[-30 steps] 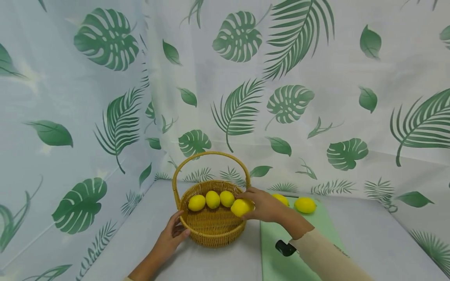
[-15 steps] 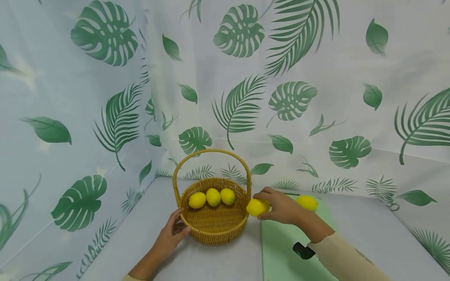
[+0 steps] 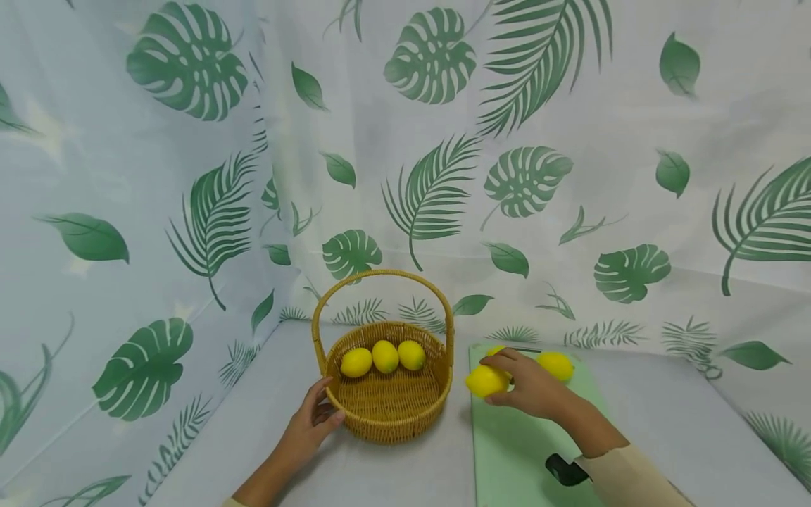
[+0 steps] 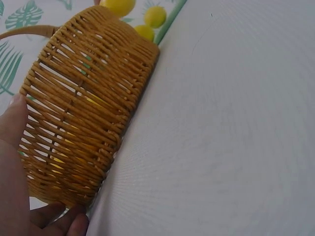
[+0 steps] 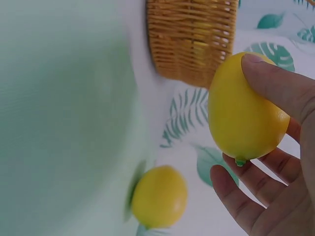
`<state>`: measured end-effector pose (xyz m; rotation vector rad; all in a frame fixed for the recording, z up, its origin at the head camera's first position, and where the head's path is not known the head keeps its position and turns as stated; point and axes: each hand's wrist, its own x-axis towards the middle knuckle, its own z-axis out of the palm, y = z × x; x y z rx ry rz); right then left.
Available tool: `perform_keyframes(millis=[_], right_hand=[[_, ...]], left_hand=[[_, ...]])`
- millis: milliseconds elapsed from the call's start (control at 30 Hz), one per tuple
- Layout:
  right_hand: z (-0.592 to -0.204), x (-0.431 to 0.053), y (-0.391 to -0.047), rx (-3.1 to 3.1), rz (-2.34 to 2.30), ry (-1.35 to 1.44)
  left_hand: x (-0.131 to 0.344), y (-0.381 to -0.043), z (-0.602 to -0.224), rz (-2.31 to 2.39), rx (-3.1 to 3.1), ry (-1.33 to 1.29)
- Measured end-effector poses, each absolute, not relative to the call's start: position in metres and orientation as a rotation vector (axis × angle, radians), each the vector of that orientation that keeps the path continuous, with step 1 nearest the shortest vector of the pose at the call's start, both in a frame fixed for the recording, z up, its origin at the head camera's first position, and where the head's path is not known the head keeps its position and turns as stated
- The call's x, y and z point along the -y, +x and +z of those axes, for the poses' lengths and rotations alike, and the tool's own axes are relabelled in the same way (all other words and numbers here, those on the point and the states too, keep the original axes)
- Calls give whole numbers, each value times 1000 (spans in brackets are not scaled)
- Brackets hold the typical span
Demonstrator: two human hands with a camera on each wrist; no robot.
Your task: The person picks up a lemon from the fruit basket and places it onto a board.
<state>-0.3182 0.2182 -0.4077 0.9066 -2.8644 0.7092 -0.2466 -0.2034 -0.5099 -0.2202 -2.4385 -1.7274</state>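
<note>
Right hand (image 3: 531,386) shifted rightward, lemon (image 3: 485,382) gripped, over green board (image 3: 507,447)

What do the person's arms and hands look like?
The left hand and right hand are bare, with no gloves or rings showing. The right sleeve is cream-coloured; only a sliver of the left sleeve shows, cream too. A small black piece sticks out beside the right sleeve.

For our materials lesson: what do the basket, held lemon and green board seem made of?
Wicker basket: rattan or imitation, slight sheen, from its woven strands.
Held lemon: fruit or plastic, unclear; smooth, softly shiny.
Green board: perhaps matte plastic, flat and evenly coloured.
</note>
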Motion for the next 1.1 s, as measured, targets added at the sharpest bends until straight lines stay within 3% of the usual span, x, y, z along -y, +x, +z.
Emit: perform_keyframes(millis=[367, 667, 1100], right_hand=[[-419, -235, -313, 2874, 687, 853], [-429, -246, -314, 2925, 714, 780], [-436, -250, -322, 2953, 690, 749]], left_hand=[[206, -253, -513, -1715, 2443, -247], [196, -229, -479, -1764, 2459, -248], [203, -248, -513, -1761, 2396, -226]])
